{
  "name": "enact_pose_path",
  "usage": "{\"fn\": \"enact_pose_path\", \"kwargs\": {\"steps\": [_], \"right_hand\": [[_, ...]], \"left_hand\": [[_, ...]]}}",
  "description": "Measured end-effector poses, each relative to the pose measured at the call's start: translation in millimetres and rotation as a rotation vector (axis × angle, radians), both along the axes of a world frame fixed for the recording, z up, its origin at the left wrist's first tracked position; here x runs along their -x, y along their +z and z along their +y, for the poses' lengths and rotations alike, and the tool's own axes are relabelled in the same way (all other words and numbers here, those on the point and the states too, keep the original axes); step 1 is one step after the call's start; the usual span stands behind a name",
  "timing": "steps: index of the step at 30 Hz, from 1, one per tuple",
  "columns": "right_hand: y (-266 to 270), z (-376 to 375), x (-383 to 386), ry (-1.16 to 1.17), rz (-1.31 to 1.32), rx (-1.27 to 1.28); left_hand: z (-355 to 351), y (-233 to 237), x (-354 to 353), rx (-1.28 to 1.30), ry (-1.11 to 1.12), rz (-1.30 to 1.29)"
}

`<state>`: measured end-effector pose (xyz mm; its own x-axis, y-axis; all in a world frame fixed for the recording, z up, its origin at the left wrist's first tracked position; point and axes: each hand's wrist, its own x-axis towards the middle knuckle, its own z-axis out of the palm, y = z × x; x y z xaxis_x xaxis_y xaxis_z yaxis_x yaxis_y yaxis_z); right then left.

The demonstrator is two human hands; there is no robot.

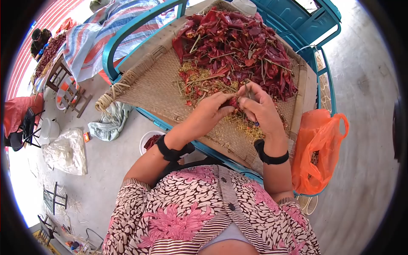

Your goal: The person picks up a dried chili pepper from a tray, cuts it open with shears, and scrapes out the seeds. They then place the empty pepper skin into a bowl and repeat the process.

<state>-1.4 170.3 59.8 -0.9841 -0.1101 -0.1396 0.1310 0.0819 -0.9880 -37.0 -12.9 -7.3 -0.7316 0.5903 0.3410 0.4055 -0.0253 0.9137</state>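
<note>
My left hand (210, 111) is closed on a dried red chili pepper (232, 102), most of it hidden by the fingers. Close against it, my right hand (260, 107) has its thumb and fingers pinched together at the pepper's stem end; a thin stem-like piece shows between the fingertips. Both hands are above a woven tray (157, 87) with a bound rim. A large heap of dried red chilies (238, 46) covers the tray's far side. Yellow seeds and stem bits (206, 87) lie scattered around and under my hands.
The tray rests on a teal metal cart frame (111, 55). An orange plastic bag (316, 157) hangs at the right. A white bowl (146, 142) with red pieces is below left. Clear bags (66, 153) lie on the floor; another person (40, 42) is far left.
</note>
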Motion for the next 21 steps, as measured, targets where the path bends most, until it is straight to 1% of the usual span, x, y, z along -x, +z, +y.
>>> {"fn": "enact_pose_path", "kwargs": {"steps": [2,3,5,6,8,10,11,12,14,15,17,18,20,21], "right_hand": [[-6,-3,-5,-0.048,0.031,0.198],[-9,-6,-7,-0.067,0.047,0.297],[-15,-11,-6,-0.102,0.046,0.119],[-16,-15,-7,-0.121,0.045,0.03],[-16,-29,-10,-0.163,0.13,-0.004],[-23,-38,-8,-0.203,0.299,-0.114],[-33,-39,-5,-0.223,0.424,-0.208],[-41,-41,-3,-0.244,0.549,-0.302],[-49,-44,-1,-0.291,0.773,-0.661],[-51,-46,0,-0.311,0.882,-0.843],[-52,-50,0,-0.256,0.9,-0.944],[-52,-51,0,-0.227,0.908,-0.994],[-58,-48,3,-0.235,0.916,-0.936],[-60,-47,7,-0.237,0.926,-0.907]], "left_hand": [[0,-4,-4,-0.155,-0.022,-0.271],[-2,-3,-5,-0.172,-0.001,-0.277],[-4,-2,-9,-0.206,0.039,-0.296],[-5,-3,-8,-0.182,0.065,-0.283],[-6,-6,-8,-0.134,0.113,-0.258],[-7,-5,-8,-0.128,0.106,-0.331],[-8,-4,-7,-0.124,0.102,-0.366],[-8,-6,-7,-0.091,0.138,-0.312],[-5,-14,-6,-0.023,0.208,-0.206],[-4,-14,-8,-0.018,0.23,-0.268],[-1,-16,-14,-0.005,0.27,-0.394],[2,-26,-13,-0.129,0.23,-0.47],[9,-54,-6,-0.379,0.15,-0.616],[4,-47,-5,-0.371,0.083,-0.652]]}}
